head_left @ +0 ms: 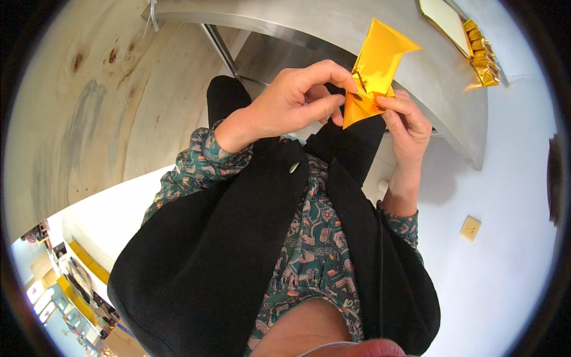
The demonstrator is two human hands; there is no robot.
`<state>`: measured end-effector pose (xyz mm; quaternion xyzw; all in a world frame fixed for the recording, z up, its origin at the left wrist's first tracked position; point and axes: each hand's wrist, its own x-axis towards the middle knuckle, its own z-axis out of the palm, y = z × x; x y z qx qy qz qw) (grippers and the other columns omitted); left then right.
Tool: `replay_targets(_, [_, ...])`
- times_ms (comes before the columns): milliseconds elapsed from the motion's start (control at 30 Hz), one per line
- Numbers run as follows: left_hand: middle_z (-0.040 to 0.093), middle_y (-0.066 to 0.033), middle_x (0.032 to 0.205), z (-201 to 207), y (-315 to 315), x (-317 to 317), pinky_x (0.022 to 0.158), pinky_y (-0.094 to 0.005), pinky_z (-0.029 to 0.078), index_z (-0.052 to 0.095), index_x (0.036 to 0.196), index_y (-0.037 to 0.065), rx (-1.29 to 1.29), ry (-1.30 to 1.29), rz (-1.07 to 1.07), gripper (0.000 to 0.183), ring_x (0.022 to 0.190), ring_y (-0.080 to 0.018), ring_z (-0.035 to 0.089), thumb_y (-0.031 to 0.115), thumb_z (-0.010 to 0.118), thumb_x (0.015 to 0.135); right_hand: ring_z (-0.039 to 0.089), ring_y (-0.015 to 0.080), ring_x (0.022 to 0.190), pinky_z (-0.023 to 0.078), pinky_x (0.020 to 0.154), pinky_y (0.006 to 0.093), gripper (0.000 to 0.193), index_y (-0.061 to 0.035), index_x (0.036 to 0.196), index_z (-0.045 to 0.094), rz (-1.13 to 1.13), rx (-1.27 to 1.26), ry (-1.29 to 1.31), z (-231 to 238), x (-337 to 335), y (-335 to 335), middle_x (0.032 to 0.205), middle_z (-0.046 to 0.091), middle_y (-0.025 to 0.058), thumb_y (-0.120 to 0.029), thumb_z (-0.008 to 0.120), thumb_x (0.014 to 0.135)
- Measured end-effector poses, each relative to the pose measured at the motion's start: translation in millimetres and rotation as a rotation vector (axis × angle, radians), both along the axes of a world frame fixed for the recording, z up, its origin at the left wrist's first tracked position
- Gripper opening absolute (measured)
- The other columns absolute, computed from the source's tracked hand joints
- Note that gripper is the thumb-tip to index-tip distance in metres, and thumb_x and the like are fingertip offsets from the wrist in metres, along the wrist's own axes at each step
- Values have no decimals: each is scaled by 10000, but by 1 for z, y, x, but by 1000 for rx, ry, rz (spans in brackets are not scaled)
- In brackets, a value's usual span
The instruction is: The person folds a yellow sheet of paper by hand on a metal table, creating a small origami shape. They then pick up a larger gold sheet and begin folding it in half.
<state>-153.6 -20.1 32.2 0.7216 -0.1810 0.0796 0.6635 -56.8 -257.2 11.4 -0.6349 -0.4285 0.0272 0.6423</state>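
While the left hand (297, 98) and right hand (410, 124) pinch the gold foil (383, 56) between them, the metal table (443, 83) beyond bears gold pieces (483, 55) far right, beside a cut-off pale panel (446, 24). The foil hides some right fingertips.

The folded paper (383, 58) looks glossy and foil-like, the table (443, 83) smooth metal, the vest (202, 256) matt cloth.

No text, number, label or sign could be read. At the near left, the small clutter (76, 324) and the pale panels (41, 300) were too small and blurred to tell whether they carried print. On the right, the cream socket plate (470, 228) showed no legible marking; the green garment (312, 250) bore only a pattern.
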Motion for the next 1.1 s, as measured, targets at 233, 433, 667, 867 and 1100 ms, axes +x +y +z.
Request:
replay_targets(233, [705, -62, 1000, -13, -2, 6, 759, -244, 597, 659, 1104, 7, 47, -103, 77, 138, 801, -105, 717, -6, 614, 974, 645, 198, 988, 500, 870, 299, 180, 16, 1089, 738, 4, 14, 30, -1, -2, 1, 1043, 726, 92, 31, 699, 913])
replay_targets(433, [734, -87, 993, -14, -5, 5, 739, -246, 599, 667, 1056, -2, 6, -73, 73, 112, 847, -131, 736, 94, 663, 998, 648, 169, 965, 513, 845, 266, 145, 20, 1089, 703, 81, 119, 162, -11, -2, 5, 1040, 699, 94, 9, 683, 945])
replay_targets(667, [709, -3, 863, -17, -21, 9, 674, -208, 567, 681, 996, 25, -287, 202, 159, 111, 840, -92, 723, 135, 692, 986, 670, 147, 921, 538, 833, 259, 134, 21, 1107, 668, 28, 135, 284, -24, -4, 8, 1070, 670, 81, -7, 664, 976])
replay_targets(867, [693, 8, 848, -27, -15, 14, 644, -195, 530, 643, 1014, 29, -34, 142, 273, 153, 766, -54, 675, 144, 725, 954, 672, 148, 940, 548, 859, 278, 142, 15, 1125, 658, 27, 102, 373, -31, -5, 10, 1114, 658, 66, -40, 653, 994])
replay_targets(1100, [707, -50, 841, -13, -17, 12, 579, -195, 512, 603, 1034, -6, -213, 384, 237, 219, 666, -69, 663, 135, 744, 942, 653, 193, 987, 522, 912, 337, 209, 45, 1173, 624, 131, 77, 456, -44, -1, 7, 1139, 649, 108, -97, 554, 1038])
